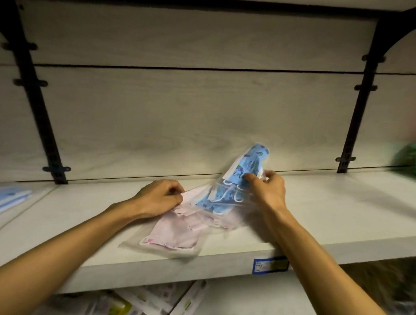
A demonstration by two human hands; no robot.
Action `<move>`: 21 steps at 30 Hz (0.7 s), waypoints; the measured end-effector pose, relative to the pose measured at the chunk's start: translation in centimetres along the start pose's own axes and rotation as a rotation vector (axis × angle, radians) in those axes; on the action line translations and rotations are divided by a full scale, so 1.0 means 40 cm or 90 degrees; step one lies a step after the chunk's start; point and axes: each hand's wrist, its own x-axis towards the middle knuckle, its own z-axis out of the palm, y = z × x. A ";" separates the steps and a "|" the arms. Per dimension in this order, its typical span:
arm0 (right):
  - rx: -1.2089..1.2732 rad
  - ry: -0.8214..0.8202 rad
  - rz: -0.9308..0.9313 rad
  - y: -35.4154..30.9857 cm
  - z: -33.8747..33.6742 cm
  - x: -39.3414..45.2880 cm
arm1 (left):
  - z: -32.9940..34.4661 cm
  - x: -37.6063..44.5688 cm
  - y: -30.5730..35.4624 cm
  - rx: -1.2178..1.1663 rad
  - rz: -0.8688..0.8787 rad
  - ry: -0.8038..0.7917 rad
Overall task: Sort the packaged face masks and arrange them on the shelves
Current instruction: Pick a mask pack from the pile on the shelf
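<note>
Fingers of the left hand (161,198) curl, pinching the pink mask pack (174,230) lying flat on the shelf (319,218). At three o'clock from it, the right hand (268,187) pinches the blue patterned mask pack (239,180), tilted up against the back panel (180,122).

No text can be read; the small blue-bordered price label (270,265) on the front edge of the shelf (318,237) is too blurred; the print on the boxes (146,301) below is also illegible.

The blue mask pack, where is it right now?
Mid-shelf, right of centre: the right hand holds the blue pack tilted up against the back panel, above the pink pack.
</note>
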 end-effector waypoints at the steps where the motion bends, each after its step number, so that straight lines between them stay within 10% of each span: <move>1: 0.014 -0.017 0.006 -0.001 0.003 -0.006 | -0.001 -0.011 0.006 0.028 -0.022 0.021; 21: -0.123 0.026 -0.049 -0.011 -0.014 -0.041 | 0.029 -0.043 0.076 -0.113 -0.138 0.087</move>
